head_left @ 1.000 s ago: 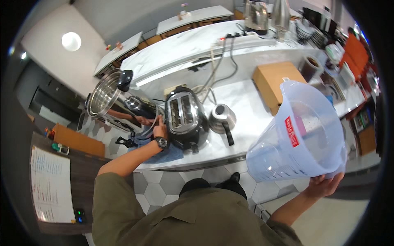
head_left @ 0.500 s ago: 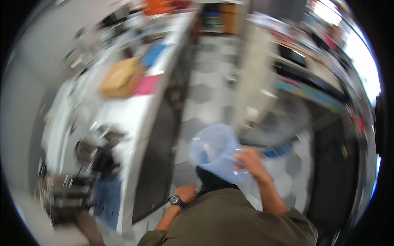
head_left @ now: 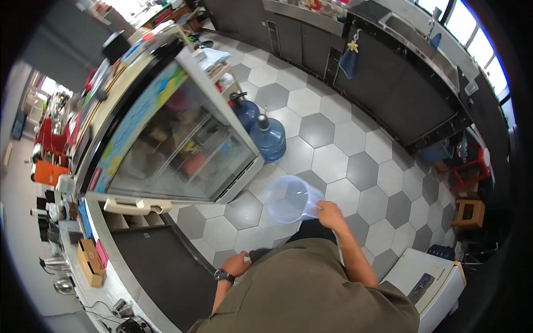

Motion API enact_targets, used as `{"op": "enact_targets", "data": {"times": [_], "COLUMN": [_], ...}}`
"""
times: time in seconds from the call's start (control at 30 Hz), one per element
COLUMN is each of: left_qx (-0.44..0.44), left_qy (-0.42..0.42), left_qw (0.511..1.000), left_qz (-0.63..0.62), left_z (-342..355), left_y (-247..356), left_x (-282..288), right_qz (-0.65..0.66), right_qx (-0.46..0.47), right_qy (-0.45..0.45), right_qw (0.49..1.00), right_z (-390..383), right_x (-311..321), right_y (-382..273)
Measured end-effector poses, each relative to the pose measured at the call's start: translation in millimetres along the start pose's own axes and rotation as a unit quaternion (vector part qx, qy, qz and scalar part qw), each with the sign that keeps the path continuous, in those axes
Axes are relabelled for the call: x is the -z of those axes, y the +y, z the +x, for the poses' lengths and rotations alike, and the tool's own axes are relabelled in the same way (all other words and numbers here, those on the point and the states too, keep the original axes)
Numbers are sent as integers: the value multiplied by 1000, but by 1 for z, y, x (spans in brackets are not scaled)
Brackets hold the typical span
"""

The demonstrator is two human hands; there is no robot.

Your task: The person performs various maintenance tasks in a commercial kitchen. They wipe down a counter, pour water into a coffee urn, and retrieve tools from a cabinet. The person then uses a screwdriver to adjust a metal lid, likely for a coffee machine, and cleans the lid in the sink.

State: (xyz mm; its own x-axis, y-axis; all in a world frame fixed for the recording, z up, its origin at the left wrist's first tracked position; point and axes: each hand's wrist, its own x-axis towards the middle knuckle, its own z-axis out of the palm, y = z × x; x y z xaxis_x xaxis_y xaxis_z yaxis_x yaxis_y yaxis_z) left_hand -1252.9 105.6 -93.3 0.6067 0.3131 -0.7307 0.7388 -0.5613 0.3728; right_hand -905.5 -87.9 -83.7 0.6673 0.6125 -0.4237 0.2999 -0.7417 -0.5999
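A clear, bluish plastic jug (head_left: pixel 284 198) hangs in front of me above the tiled floor. My right hand (head_left: pixel 330 215) is closed round its handle. The jug's wide mouth faces up, and tiles show through its walls; I see no contents in it. At my left side, beside the dark trouser leg, my left hand (head_left: pixel 237 263) has its fingers curled in with nothing visible in them. A dark wristwatch (head_left: pixel 224 276) sits on that wrist.
Ahead to the left stands a glass-door fridge (head_left: pixel 183 144), with two blue water bottles (head_left: pixel 269 143) beside it. A white counter (head_left: pixel 114 280) runs along my left. Far right are a dark sink unit (head_left: pixel 388 89) and a red stool (head_left: pixel 472 172). A white appliance (head_left: pixel 411 272) stands near right.
My view has swung to the right, from the aisle beside the counter toward the fridge and sink unit. The jug stays in my right hand, and the left still hangs low.
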Motion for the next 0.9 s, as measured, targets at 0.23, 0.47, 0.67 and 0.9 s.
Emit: {"op": "enact_targets", "data": {"times": [0.23, 0.47, 0.67, 0.9], "left_qx": [-134, -89, 46, 202], "left_qy": [-8, 17, 55, 213], "left_qw": [978, 981, 971, 908], "left_qz": [-157, -170, -226, -298], "left_z": [105, 222, 347, 484], "left_y": [171, 212, 189, 180], "left_x": [96, 162, 208, 287], "right_qz": [-45, -33, 94, -4], "right_qx": [-163, -114, -117, -44], "right_qy": [89, 49, -1, -152], "right_qw": [982, 992, 989, 987], "right_z": [64, 247, 486, 786], "right_x": [131, 201, 158, 18], "right_y": [101, 130, 120, 171]}}
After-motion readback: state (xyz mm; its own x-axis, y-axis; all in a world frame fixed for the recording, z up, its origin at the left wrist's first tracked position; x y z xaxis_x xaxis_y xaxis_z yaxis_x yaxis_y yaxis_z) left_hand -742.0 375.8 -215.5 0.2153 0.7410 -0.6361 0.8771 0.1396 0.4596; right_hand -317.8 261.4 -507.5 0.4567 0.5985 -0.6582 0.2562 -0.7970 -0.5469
